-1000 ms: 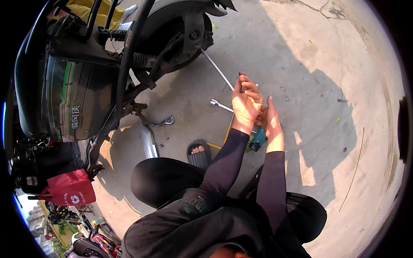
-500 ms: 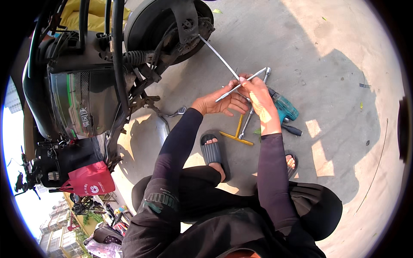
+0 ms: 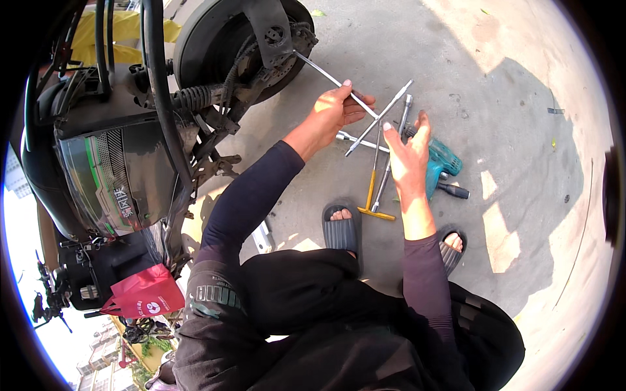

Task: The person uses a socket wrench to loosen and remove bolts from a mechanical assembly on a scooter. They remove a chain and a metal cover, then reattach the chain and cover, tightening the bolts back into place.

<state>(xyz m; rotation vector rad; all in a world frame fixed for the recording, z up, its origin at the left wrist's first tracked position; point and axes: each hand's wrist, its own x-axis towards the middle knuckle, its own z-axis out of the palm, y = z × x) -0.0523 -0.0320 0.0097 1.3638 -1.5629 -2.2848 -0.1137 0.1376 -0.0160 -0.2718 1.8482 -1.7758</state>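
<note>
A long silver T-handle wrench (image 3: 362, 105) reaches from the wheel hub of a motorbike (image 3: 112, 176) toward me, its far tip against the hub area. My left hand (image 3: 328, 112) curls round the shaft, thumb on one side and fingers beneath. Just right of the crossbar, my right hand (image 3: 409, 156) is open with thumb and fingers apart, holding nothing. Whether its thumb touches the bar I cannot tell. Beneath the hands, a chrome cross-shaped wrench (image 3: 385, 176) and a yellow T-handled tool (image 3: 372, 192) lie on the ground.
A teal power drill (image 3: 445, 161) rests on the concrete beyond my right hand. The rear wheel (image 3: 208, 52) stands at upper left, near a shock absorber spring (image 3: 193, 99). A red bag (image 3: 147, 293) hangs from the bike. My slippered feet flank the yellow tool.
My right hand has let go of the crossbar and drawn back toward me. The left hand has moved up onto the shaft. The crossbar has turned and sits slightly farther right.
</note>
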